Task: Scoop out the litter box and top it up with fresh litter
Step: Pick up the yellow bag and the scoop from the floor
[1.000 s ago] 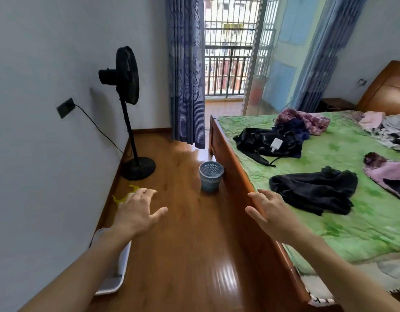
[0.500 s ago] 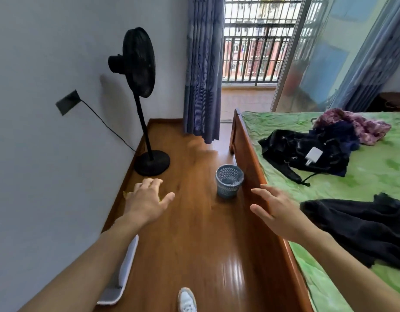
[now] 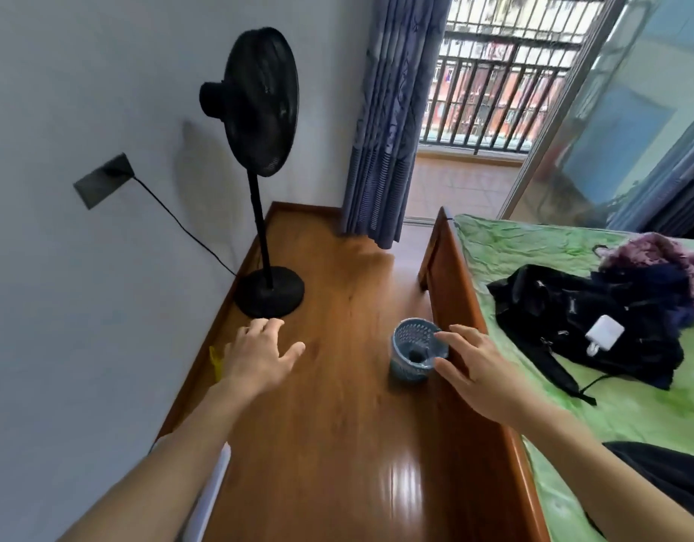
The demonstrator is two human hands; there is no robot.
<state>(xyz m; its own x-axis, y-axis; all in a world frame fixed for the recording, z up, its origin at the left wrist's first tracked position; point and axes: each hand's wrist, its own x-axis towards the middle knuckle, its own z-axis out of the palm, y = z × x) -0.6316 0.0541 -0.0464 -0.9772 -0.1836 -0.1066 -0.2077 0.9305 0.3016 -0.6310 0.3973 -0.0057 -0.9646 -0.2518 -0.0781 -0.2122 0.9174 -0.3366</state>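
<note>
Litter box (image 3: 217, 477) behind the left grip (image 3: 259, 356).

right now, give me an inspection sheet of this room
surface: glossy brown wooden floor, glare patch near the bed.
job's things: white plastic tray edge by the wall, mostly hidden behind the left arm; yellow item partly hidden.
clutter: small blue mesh waste basket beside the wooden bed frame; black bag on the green sheet.
grippers: left hand and right hand open, empty.
cables: black cord from wall socket toward black standing fan.
surroundings: blue curtain, balcony railing.
</note>
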